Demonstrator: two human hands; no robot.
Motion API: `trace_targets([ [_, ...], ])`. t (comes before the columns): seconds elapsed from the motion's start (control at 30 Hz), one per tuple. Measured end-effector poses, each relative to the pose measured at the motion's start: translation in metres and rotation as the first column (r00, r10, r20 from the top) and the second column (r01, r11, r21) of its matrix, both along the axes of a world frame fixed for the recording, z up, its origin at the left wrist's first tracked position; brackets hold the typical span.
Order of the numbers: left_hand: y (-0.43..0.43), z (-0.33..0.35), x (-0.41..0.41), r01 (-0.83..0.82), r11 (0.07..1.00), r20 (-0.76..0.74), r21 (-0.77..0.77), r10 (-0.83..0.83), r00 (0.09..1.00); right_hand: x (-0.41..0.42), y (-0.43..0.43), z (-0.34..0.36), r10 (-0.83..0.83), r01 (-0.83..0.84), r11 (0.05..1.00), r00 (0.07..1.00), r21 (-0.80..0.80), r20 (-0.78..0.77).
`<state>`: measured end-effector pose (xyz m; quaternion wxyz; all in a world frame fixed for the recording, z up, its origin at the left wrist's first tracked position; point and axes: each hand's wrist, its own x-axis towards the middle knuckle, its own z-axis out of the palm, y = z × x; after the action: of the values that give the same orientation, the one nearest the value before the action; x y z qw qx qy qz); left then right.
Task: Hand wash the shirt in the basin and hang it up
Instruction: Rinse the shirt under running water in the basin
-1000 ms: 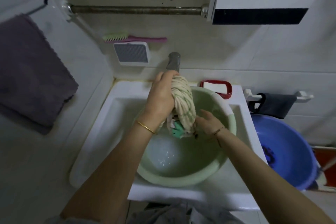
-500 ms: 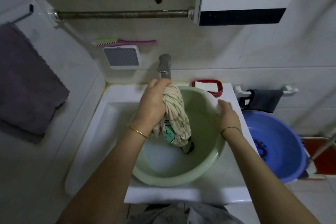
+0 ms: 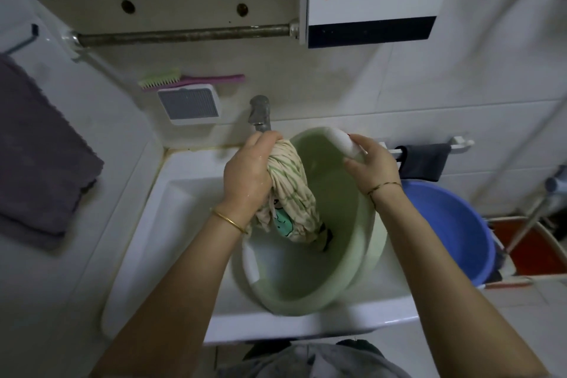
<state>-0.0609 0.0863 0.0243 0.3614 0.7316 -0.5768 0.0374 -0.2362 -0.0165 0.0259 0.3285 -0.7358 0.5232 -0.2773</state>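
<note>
The person's left hand (image 3: 248, 172) has its grip clamped around the upper end of the shirt (image 3: 291, 193), a cream garment with thin green stripes wrung into a thick twisted rope. The shirt hangs down from that fist into the green basin (image 3: 362, 242), its lower end, which shows a teal printed patch, reaching close to the inner wall; whether it touches the bottom cannot be told. The right hand (image 3: 372, 163) grips the basin's far rim at a white patch on the edge, fingers curled over it, and the basin stands tilted, that far side raised and the near side low in the white sink (image 3: 184, 209). A grey tap (image 3: 260, 110) juts from the tiled wall just behind the left hand. Above it a white box with a grey grille (image 3: 189, 104) is fixed to the wall, with a pink-handled brush (image 3: 190, 80) lying on top, and higher up runs a metal rail (image 3: 184, 35) under a shelf. A purple towel (image 3: 40, 156) hangs on the left wall. To the right of the sink sits a blue basin (image 3: 445, 224), with a dark cloth (image 3: 425, 159) draped over a white bar above it.
</note>
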Motion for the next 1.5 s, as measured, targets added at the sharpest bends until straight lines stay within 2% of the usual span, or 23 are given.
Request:
trace_targets([
  [0.17,-0.006,0.006,-0.005,0.025,0.999,-0.022,-0.048,-0.026,0.999,0.006,0.003,0.023,0.031,-0.036,0.995,0.998,-0.094,-0.058],
  [0.57,-0.003,0.02,-0.008,0.003,0.993,-0.035,-0.115,-0.007,0.999,0.026,0.024,0.033,0.02,-0.043,0.98,0.993,-0.192,-0.12],
  [0.73,0.002,0.022,-0.007,-0.005,0.992,-0.033,-0.128,0.001,0.999,0.028,0.038,0.044,0.044,-0.095,0.963,0.979,-0.253,-0.199],
  [1.5,0.007,0.031,-0.003,-0.026,0.987,-0.052,-0.157,0.018,0.998,0.035,0.058,0.066,0.076,-0.177,0.924,0.953,-0.34,-0.292],
])
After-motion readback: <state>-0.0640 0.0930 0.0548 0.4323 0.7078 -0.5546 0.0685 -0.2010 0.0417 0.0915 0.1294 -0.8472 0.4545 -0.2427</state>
